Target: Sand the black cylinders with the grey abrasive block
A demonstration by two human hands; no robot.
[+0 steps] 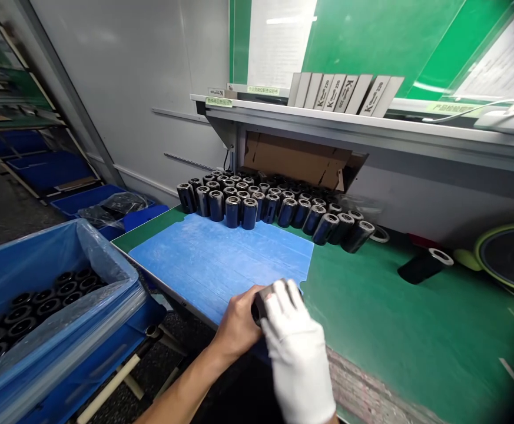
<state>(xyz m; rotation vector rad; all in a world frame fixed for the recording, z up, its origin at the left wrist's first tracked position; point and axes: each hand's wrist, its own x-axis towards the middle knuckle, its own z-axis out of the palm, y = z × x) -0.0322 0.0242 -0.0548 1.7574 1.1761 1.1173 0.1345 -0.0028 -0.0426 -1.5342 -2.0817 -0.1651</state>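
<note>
My bare left hand (239, 321) is wrapped round the left side of a black cylinder (258, 307), above the front edge of the blue mat (221, 259). In a white glove, my right hand (289, 324) covers the cylinder's right side, its fingers over the top. Much of the cylinder is hidden by both hands. Behind the mat stand several rows of black cylinders (249, 213) with shiny rims. One more black cylinder (422, 268) is apart from them at the right, looking tilted in this view.
At the left, a blue crate (106, 300) lined with clear plastic holds several black cylinders. The green worktop (371, 312) extends right towards a round black fan-like object (510, 259). A shelf (349, 121) with upright white boxes (327, 93) crosses the back.
</note>
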